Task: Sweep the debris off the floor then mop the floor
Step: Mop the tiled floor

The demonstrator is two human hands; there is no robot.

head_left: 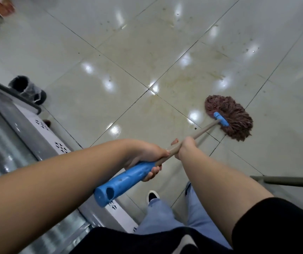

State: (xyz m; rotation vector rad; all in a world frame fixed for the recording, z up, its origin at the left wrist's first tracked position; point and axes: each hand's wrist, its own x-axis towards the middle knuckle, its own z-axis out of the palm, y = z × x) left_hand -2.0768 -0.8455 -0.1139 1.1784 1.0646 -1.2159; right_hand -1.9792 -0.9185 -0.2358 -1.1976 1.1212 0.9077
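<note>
Mop: I am holding a long mop with a beige pole [200, 132], a blue plastic grip [127, 179] at my end and a reddish-brown string head [229, 116] on a blue clamp [220, 119].
Mop head: it is lying spread flat on the glossy pale tiled floor [128, 52], at the far end of the pole from my hands.
Left hand: my left hand [145, 158] is gripping the mop where the blue grip meets the pole, fingers [154, 171] clenched around it.
Right hand: my right hand [185, 145] is grasping the beige pole just beyond the left hand, toward the mop head, fingers wrapped round it.
Floor: brownish smears and small dark specks [195, 128] are showing on the tiles beyond and beside the mop head.
Bin: a small dark bin lined with a clear bag [28, 89] is standing well to the left of the mop head.
Cabinet: a grey glass-topped cabinet [9, 134] is running along the left of the blue grip.
Me: my blue trouser legs [165, 213] and a dark shoe [153, 196] are showing below the grip.
</note>
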